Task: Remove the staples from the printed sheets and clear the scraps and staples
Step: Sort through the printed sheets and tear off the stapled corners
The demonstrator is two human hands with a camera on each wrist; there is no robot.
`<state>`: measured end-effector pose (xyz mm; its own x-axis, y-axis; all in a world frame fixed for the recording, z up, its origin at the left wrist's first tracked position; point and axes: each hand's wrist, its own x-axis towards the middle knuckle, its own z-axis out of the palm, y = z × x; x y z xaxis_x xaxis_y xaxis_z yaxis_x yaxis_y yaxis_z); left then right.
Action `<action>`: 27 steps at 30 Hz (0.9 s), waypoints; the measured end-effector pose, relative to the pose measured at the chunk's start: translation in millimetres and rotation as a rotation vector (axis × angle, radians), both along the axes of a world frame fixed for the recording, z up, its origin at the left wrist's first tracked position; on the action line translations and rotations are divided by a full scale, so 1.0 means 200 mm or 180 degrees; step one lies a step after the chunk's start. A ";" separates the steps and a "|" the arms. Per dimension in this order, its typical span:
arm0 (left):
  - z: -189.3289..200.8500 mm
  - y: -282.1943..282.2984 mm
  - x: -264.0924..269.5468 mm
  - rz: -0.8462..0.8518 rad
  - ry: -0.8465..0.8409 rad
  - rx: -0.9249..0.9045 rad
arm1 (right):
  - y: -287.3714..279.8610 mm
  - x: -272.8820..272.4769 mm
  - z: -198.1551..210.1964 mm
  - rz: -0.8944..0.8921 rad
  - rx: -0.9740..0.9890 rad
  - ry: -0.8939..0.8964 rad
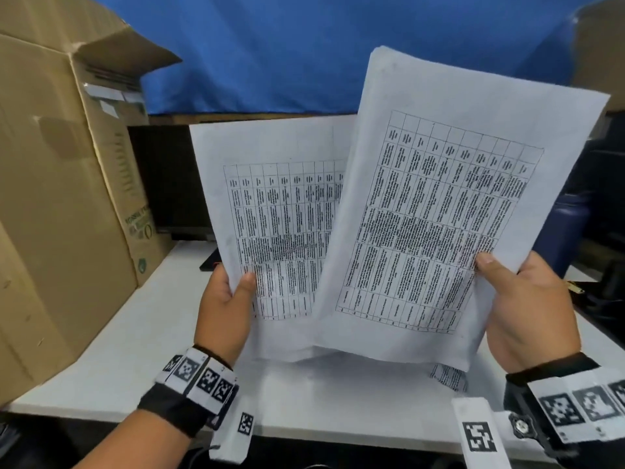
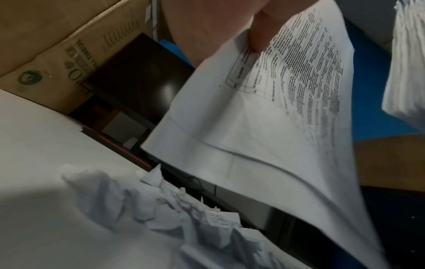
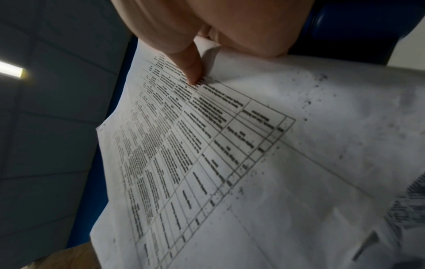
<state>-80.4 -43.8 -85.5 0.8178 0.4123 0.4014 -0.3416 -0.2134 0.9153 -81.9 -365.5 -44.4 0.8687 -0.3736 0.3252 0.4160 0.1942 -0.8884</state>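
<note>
Two printed sheets with dense tables are held up above the white table (image 1: pixel 111 353). My left hand (image 1: pixel 227 301) pinches the left sheet (image 1: pixel 270 198) at its lower left edge, thumb on the print. My right hand (image 1: pixel 527 306) pinches the right sheet (image 1: pixel 449 204) at its lower right edge; that sheet overlaps the left one in front. In the left wrist view, the left sheet (image 2: pixel 264 118) hangs over crumpled paper scraps (image 2: pixel 174 214) lying on the table. The right wrist view shows my thumb pressing on the right sheet (image 3: pixel 253 163). No staple is visible.
A large cardboard box (image 1: pixel 57 198) stands at the left on the table. A dark monitor (image 1: pixel 169 184) sits behind the sheets, and a blue cloth (image 1: pixel 270 52) hangs at the back. A printed scrap (image 1: pixel 448 377) lies under the right sheet. Dark objects sit at the right edge.
</note>
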 end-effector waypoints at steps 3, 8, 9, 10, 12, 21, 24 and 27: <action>0.03 -0.07 -0.05 -0.0382 -0.0002 -0.0289 | 0.05 -0.01 0.00 0.0249 0.0000 0.0066; 0.00 -0.21 -0.14 -0.0785 0.0177 -0.0342 | 0.13 0.00 -0.10 0.0355 -0.0334 0.0449; -0.01 -0.23 -0.16 -0.0748 0.0195 -0.0184 | 0.14 0.00 -0.12 0.0394 -0.0374 0.0537; -0.01 -0.25 -0.18 -0.0683 0.0195 0.0018 | 0.15 0.00 -0.14 0.0427 -0.0409 0.0606; -0.04 -0.29 -0.19 -0.0724 0.0108 0.0290 | 0.18 0.00 -0.17 0.0396 -0.0485 0.0665; -0.13 -0.31 -0.21 -0.0485 0.0216 0.0065 | 0.24 -0.05 -0.19 0.0384 -0.0651 0.0614; -0.18 -0.29 -0.22 -0.0507 0.0376 -0.0104 | 0.25 -0.05 -0.22 0.0345 -0.0924 0.0711; -0.22 -0.29 -0.23 -0.0390 0.0394 0.0042 | 0.26 -0.08 -0.22 0.0243 -0.1010 0.0624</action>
